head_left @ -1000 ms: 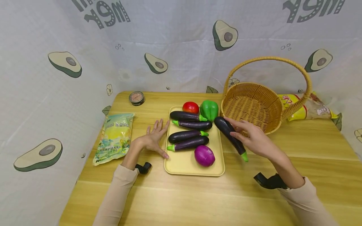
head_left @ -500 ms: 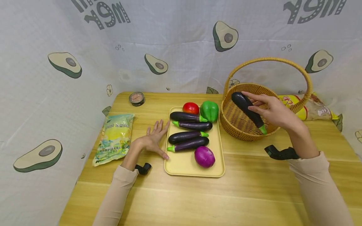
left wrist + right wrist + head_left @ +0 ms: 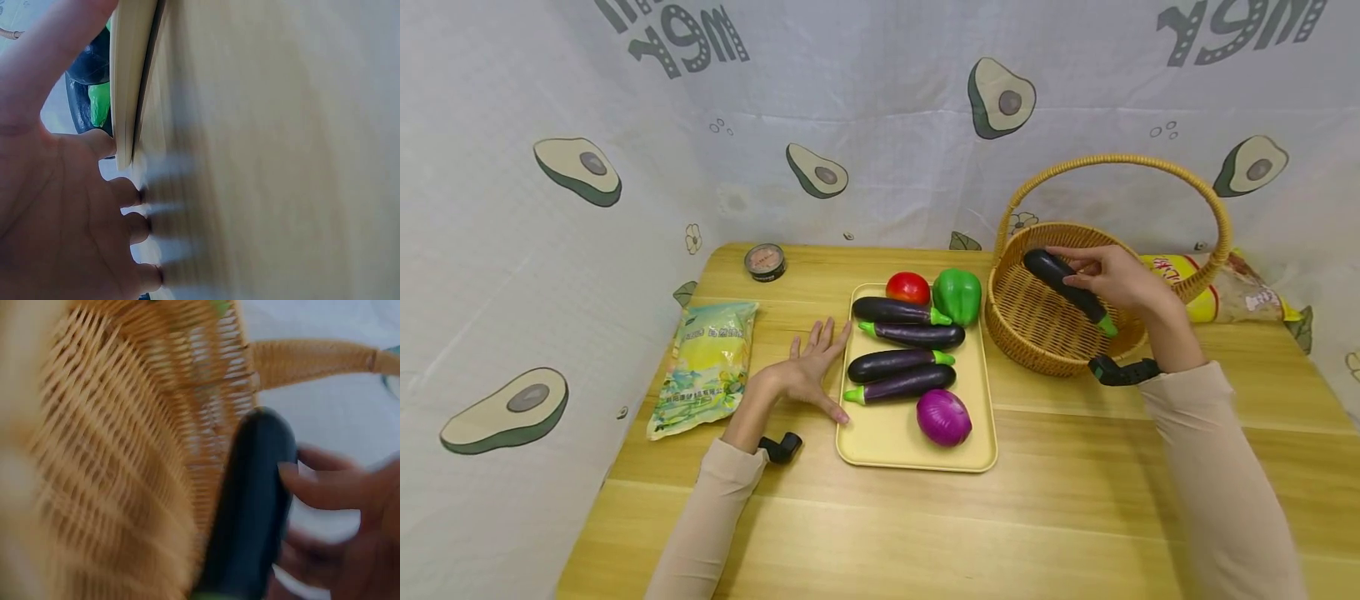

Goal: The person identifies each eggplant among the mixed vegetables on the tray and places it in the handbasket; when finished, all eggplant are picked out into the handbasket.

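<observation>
My right hand [image 3: 1116, 277] pinches a dark eggplant [image 3: 1067, 286] with a green stem, held over the opening of the wicker basket [image 3: 1026, 346]. In the right wrist view the thumb and fingers grip the eggplant [image 3: 253, 500] from one side, with the basket's woven wall beside it. My left hand [image 3: 801, 372] lies with fingers spread at the left edge of the yellow tray [image 3: 880, 446], its thumb and fingertips against the rim. On that tray lie several eggplants [image 3: 901, 364], a purple onion [image 3: 943, 417], a red tomato [image 3: 908, 287] and a green bell pepper [image 3: 957, 296].
A tall arched handle [image 3: 1116, 158] rises over the basket. Behind it on the right lies a yellow snack bag [image 3: 1240, 292]. A green and yellow packet [image 3: 703, 367] and a small round tin [image 3: 765, 262] are on the left. A printed cloth wall [image 3: 895, 125] borders the table.
My right hand has carried the eggplant from beside the tray's right edge, rightward and away from me, to over the basket. My left hand has stayed at the tray.
</observation>
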Motion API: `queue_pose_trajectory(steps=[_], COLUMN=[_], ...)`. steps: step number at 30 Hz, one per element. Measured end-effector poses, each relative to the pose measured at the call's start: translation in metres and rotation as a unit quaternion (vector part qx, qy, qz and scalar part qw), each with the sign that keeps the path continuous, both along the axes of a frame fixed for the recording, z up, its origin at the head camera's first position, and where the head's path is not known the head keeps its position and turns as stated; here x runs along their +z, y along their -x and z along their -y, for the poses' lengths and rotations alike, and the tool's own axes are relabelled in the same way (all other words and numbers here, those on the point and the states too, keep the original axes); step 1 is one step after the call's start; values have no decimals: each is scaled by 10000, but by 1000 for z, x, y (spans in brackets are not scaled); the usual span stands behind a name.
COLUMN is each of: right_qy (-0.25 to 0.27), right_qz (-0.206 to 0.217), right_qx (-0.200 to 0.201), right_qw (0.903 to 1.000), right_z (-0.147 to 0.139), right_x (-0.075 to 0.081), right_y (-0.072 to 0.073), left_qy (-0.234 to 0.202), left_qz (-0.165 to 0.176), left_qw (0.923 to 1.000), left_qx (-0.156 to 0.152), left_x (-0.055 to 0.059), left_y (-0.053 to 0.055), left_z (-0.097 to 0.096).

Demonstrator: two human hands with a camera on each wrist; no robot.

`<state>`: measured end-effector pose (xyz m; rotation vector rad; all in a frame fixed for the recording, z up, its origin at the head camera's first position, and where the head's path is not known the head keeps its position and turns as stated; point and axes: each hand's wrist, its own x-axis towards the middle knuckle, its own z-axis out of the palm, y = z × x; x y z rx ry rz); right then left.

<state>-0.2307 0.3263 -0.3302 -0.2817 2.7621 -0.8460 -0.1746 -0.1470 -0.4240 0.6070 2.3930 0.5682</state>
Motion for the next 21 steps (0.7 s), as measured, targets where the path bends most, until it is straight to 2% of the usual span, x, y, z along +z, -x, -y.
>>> queue_pose_trajectory(steps=[6, 11, 14, 21], right_qy=[-33, -121, -197, -203], right_qz=[311, 497, 468, 587], right_qx=[137, 342, 423, 434], right_qw=[9994, 9981, 9978, 9971], right_z=[-16, -25, -25, -23], right_x=[-10, -3, 3, 10], right_y=[14, 17, 20, 36], left_qy=[-9, -45, -24, -28], left_qz=[-11, 2, 13, -53], left_qw=[10000, 10000, 10000, 10000], left_qx=[16, 24, 32, -3], left_x=[1, 1, 1, -1], left_y=[-1, -1, -1, -2], left_z=[0, 0, -1, -2])
